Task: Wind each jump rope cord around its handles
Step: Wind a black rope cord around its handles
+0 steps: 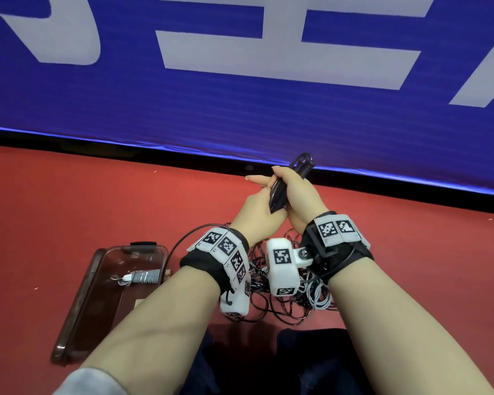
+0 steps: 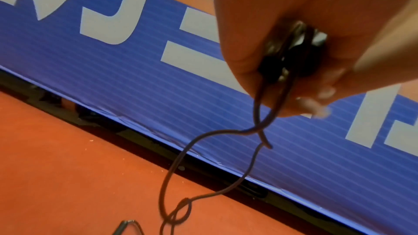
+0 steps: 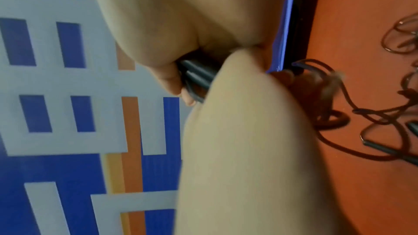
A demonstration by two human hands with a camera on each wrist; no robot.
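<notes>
Both hands hold a pair of black jump rope handles (image 1: 278,192) together, upright, above the red floor. My left hand (image 1: 254,203) grips their lower part with one finger stretched out to the left. My right hand (image 1: 295,192) curls round them just above. The handles' tops (image 1: 303,165) stick out past the fingers, with a cord loop on them. In the left wrist view the thin dark cord (image 2: 172,176) hangs from the handle ends (image 2: 294,51) and has a loose knot (image 2: 182,209) low down. The right wrist view shows the handles (image 3: 199,72) between the two hands.
A tangled pile of cords (image 1: 285,309) lies on the floor under my wrists, and another handle (image 3: 384,149) lies among them. A brown tray (image 1: 77,317) on the left holds a wound grey rope (image 1: 144,277). A blue banner (image 1: 240,95) stands close behind.
</notes>
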